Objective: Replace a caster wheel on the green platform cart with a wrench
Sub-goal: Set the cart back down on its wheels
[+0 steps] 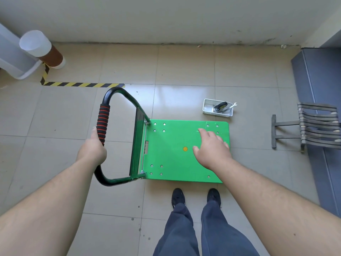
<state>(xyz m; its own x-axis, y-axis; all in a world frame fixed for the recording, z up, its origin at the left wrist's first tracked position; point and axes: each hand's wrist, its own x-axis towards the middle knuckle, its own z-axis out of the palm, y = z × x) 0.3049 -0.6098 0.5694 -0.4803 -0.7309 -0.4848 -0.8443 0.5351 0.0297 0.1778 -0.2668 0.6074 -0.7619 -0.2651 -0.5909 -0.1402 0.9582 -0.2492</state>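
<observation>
The green platform cart stands on the tiled floor in front of my feet, deck up, its black handle raised at the left. My left hand grips the handle just below the red-and-black foam sleeve. Over the deck's right end my right hand hovers with fingers spread and holds nothing. Beyond the cart's far right corner sits a small white basket. In it lie a black caster wheel and a silver wrench whose head sticks out over the rim. The cart's own wheels are hidden beneath the deck.
A grey mat and a metal folding rack lie at the right. Yellow-black hazard tape runs across the floor behind the handle. A white and brown cylinder stands at the back left by the wall.
</observation>
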